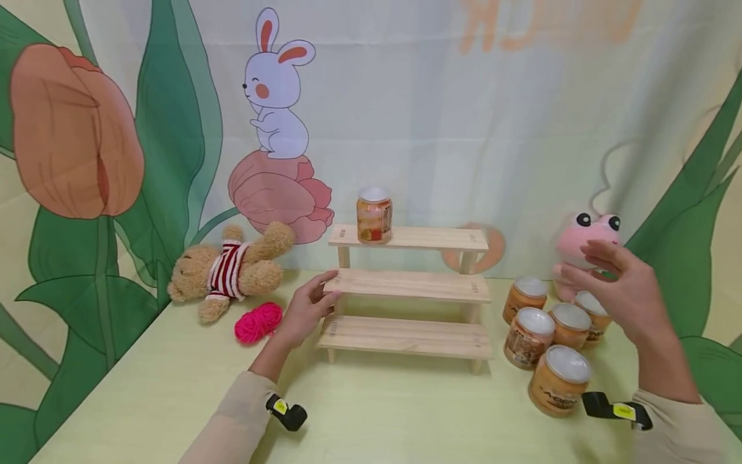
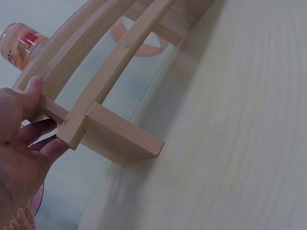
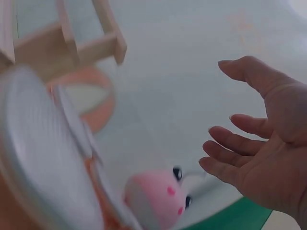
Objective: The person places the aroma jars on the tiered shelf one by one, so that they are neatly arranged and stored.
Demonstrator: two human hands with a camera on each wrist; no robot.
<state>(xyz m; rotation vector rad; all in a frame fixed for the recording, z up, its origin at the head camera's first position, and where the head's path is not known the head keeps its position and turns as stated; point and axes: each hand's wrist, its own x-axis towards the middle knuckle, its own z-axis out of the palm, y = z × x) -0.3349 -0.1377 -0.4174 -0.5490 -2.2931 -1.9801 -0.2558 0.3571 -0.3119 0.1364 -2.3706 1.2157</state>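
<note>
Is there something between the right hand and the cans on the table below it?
Nothing visible does. The right hand hangs open above the group of cans, with only air between them. The pink plush frog sits behind the cans, not in the path.

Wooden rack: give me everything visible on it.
The rack is pale bare wood, three slatted steps rising toward the backdrop, on short block legs. It stands upright on the yellow-green table. One jar stands at the left of the top step; the lower two steps are bare. The left hand grips the middle step's left end, thumb on top. The right hand is apart from it.
</note>
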